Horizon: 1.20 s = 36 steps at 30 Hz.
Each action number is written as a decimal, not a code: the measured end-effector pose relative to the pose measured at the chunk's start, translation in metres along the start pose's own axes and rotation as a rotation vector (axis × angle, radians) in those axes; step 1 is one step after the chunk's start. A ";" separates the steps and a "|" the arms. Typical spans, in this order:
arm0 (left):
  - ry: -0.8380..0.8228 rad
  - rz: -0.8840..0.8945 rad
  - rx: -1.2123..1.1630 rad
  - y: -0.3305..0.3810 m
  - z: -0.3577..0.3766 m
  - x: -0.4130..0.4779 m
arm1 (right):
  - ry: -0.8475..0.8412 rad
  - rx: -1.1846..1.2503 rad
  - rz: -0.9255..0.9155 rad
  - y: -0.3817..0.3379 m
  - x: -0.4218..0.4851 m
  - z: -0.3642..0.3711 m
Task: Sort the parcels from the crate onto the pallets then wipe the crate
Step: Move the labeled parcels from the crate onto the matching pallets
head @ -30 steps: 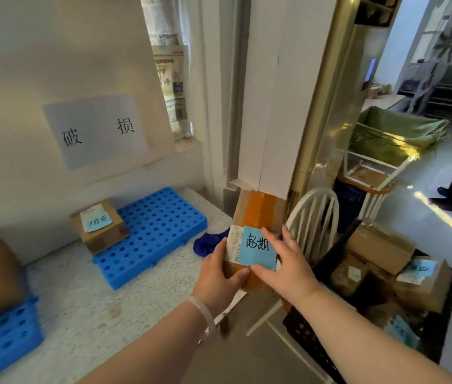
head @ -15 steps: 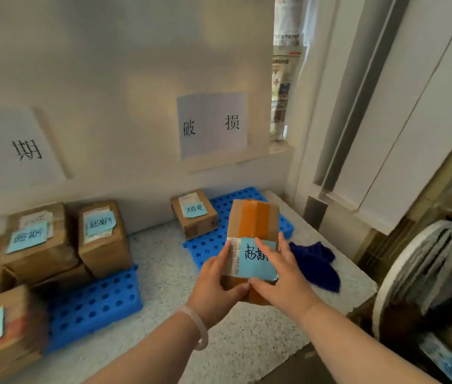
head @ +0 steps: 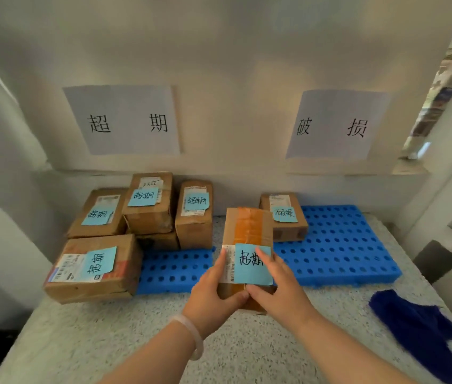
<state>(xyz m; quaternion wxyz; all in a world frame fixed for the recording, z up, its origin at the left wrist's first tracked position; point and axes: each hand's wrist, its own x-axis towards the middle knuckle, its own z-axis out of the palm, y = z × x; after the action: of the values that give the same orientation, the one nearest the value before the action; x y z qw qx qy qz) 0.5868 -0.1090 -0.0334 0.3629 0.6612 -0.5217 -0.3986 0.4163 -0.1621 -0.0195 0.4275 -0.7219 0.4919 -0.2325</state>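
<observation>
Both hands hold one cardboard parcel with orange tape and a blue note, above the gap between two blue pallets. My left hand grips its near left corner; my right hand grips the near right side, fingers lying over the note. The left pallet carries several parcels with blue notes, among them a large one at the front. The right pallet bears a single parcel at its back left. The crate is out of view.
Two paper signs hang on the wall, one above the left pallet and one above the right. A dark blue cloth lies on the speckled counter at the right. The counter's right edge runs along a white frame.
My view has swung left from the crate and chair to the counter. The parcel, still held in both hands, now hangs in front of the two pallets; both signs show.
</observation>
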 end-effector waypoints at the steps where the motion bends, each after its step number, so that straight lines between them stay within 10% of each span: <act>1: 0.012 -0.032 -0.028 -0.004 -0.004 -0.003 | -0.039 -0.006 -0.008 0.000 0.005 0.007; 17: 0.181 -0.408 -0.037 -0.061 -0.027 -0.023 | -0.508 -0.087 -0.004 -0.004 0.064 0.080; 36: -0.106 -0.458 -0.031 -0.126 -0.076 0.025 | -0.452 -0.561 0.055 -0.003 0.107 0.135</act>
<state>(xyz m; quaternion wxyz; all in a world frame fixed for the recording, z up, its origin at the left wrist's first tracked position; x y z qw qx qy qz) 0.7102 -0.1042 -0.1184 0.2451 0.7348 -0.3704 -0.5126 0.5636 -0.2070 -0.0966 0.3170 -0.8309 0.4487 0.0887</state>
